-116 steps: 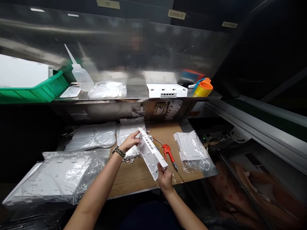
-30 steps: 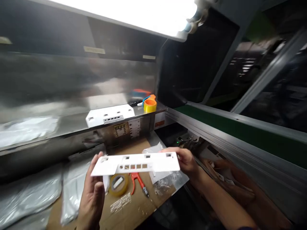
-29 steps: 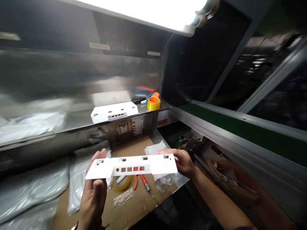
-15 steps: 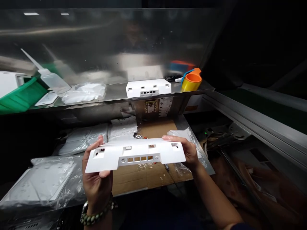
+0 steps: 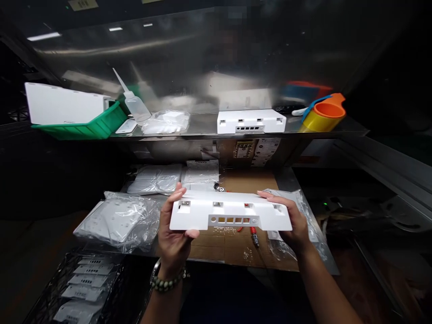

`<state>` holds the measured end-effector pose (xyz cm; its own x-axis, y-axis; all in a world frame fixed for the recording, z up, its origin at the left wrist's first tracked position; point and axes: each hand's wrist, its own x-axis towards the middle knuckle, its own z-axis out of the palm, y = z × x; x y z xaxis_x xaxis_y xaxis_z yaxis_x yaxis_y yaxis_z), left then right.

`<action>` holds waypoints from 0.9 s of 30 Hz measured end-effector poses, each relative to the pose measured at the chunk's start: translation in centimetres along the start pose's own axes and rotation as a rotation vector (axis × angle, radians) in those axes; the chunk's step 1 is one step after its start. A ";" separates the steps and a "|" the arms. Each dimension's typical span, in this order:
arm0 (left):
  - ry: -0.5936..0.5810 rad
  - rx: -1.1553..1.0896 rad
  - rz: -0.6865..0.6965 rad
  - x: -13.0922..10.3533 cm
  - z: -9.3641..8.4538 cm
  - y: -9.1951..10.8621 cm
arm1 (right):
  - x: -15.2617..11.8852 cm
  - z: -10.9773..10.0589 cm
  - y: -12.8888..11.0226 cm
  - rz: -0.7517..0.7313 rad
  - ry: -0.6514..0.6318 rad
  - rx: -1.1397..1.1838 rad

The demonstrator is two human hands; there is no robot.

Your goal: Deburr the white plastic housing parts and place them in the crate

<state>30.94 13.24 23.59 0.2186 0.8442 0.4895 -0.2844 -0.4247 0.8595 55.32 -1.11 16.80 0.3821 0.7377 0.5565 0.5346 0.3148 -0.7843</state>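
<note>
A white plastic router housing (image 5: 232,209) is held up level over the bench, its row of port cutouts facing me. My left hand (image 5: 175,229) grips its left end, thumb on the lower edge and fingers behind. Around the right end, my right hand (image 5: 292,220) is closed, with fingertips on the top edge. Below the housing lie a cardboard sheet (image 5: 212,247) and a red-handled tool (image 5: 254,237). A similar white housing (image 5: 251,121) sits on the shelf above.
The metal shelf (image 5: 202,130) carries a green bin (image 5: 101,123), a squeeze bottle (image 5: 137,105), bagged parts (image 5: 167,121) and a yellow-orange cup (image 5: 322,117). Bagged white panels (image 5: 116,218) lie on the bench's left. A black crate (image 5: 50,288) with several white parts stands lower left.
My view has swung left, so shelf and bench sit further right and the crate at lower left shows. Both hands keep hold of the housing, which looks slightly more level.
</note>
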 end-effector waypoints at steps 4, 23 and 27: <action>-0.036 -0.036 -0.029 -0.1 0.0 -0.4 | -0.4 -0.1 0.0 -0.034 0.073 -0.008; -0.091 -0.594 -0.818 -0.2 -2.2 -2.6 | -2.5 -0.7 -0.8 0.452 0.180 0.180; -0.119 -0.577 -0.802 0.0 -2.2 -2.6 | -3.6 -0.9 -1.7 0.484 0.084 0.322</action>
<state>29.64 15.05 21.06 0.6283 0.7601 -0.1659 -0.4149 0.5077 0.7550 53.73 -4.81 16.36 0.5911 0.7970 0.1242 0.0338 0.1293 -0.9910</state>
